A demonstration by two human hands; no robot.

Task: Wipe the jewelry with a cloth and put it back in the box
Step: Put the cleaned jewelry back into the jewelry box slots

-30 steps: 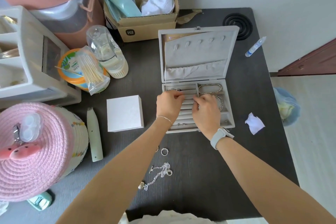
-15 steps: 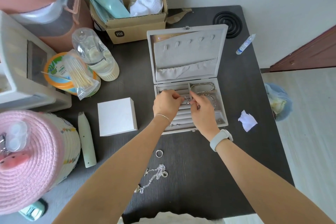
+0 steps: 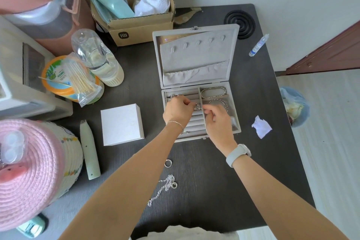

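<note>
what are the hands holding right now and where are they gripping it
Both hands, left and right, pinch a small silver jewelry piece between them over the jewelry box. Exactly which part each pinches is too small to tell.

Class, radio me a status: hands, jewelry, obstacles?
Left hand and right hand over open jewelry box, pinching small silver piece. Ring, chain outside. Nothing blocking.

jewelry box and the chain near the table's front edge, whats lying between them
A single silver ring lies on the dark table between the jewelry box and the chain, partly beside the left forearm; the head view shows it.
</note>
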